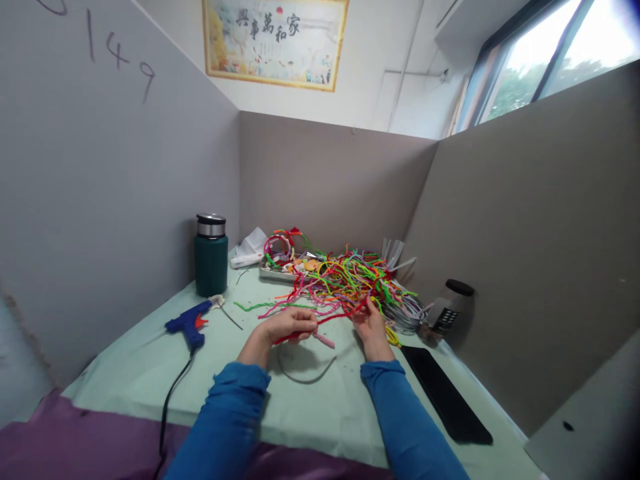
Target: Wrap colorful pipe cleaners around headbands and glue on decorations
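A red pipe cleaner [333, 318] runs between my two hands over the table. My left hand [293, 325] is closed on its left part, thumb and fingers pressed together. A short pink fuzzy piece [325, 341] sticks out below those fingers; whether it joins the red one is hidden. My right hand [371, 325] pinches the other end of the red pipe cleaner, close to the heap. Just beneath my left hand shows a thin grey curved band [307, 382], its upper left end partly hidden by the hand.
Behind my hands lies a heap of coloured pipe cleaners [355, 277] beside a metal tray [280, 275]. At left stand a green bottle [211, 263] and a blue glue gun [190, 325] with a cord. On the right are yellow-handled scissors [393, 336], a black slab [445, 393] and a clear jar [445, 313].
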A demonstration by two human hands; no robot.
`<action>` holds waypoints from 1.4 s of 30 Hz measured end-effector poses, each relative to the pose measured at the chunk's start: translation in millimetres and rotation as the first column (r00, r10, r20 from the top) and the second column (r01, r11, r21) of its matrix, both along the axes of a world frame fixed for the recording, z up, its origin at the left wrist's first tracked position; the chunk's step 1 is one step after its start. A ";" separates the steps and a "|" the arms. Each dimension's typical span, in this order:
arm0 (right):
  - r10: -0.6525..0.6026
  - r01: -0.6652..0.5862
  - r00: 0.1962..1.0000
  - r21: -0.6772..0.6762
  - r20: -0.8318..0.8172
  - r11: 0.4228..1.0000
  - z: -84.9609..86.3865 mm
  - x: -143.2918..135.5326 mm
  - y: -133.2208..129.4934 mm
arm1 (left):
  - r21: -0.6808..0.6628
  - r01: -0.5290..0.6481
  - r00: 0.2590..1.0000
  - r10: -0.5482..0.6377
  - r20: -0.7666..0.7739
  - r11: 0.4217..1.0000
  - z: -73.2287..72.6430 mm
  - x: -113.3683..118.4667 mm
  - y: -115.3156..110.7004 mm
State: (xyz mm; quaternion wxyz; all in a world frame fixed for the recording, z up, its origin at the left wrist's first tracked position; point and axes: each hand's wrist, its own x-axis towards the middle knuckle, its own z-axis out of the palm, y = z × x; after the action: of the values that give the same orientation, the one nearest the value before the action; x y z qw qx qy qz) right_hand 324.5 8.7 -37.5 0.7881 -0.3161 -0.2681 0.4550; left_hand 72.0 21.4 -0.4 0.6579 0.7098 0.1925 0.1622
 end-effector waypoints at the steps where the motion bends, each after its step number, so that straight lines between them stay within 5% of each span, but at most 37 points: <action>1: 0.044 -0.044 0.999 -0.019 -0.017 0.999 1.7 -3.5 -1.2 | -0.002 -0.064 0.998 0.064 0.021 0.998 -1.2 1.8 1.6; 3: 0.158 -0.158 0.987 -0.051 -0.004 0.986 5.2 -15.8 -5.1 | -0.009 -0.169 0.985 0.170 0.038 0.986 -3.6 5.2 4.6; 6: 0.320 -0.309 0.914 -0.083 0.249 0.948 6.5 -43.6 -12.0 | 0.008 -0.261 0.965 0.260 0.024 0.965 -6.1 9.1 7.4; 9: 0.394 -0.341 0.807 -0.198 0.439 0.919 1.7 -69.3 -15.7 | 0.064 -0.293 0.956 0.293 0.016 0.954 -7.6 11.5 7.8; 14: 0.226 -0.166 0.833 -0.161 0.505 0.973 -4.9 -74.5 -9.2 | 0.104 -0.300 0.952 0.304 -0.030 0.948 -10.1 12.8 7.1; 19: 0.004 0.017 0.930 -0.053 0.368 0.998 -0.4 -57.4 -3.4 | 0.071 -0.258 0.961 0.264 -0.088 0.964 -14.8 11.4 10.7; 28: 0.165 -0.129 0.793 -0.103 0.586 0.986 -3.1 -76.3 -11.1 | 0.052 -0.357 0.928 0.360 -0.097 0.933 -19.4 15.5 15.0; 34: 0.096 -0.064 0.830 -0.077 0.550 0.995 -4.1 -71.4 -8.3 | -0.022 -0.327 0.944 0.326 -0.041 0.945 -13.2 14.3 9.7; 42: 0.176 -0.098 0.727 -0.153 0.663 0.983 -8.8 -75.2 -8.9 | 0.204 -0.387 0.906 0.413 -0.099 0.899 -23.7 18.6 16.4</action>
State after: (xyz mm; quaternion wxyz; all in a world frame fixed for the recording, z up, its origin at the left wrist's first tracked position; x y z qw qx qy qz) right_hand 249.3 -0.2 -46.4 0.5836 -0.4807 -0.5326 0.3803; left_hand 90.6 37.7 -24.0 0.5287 0.7208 0.3645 0.2608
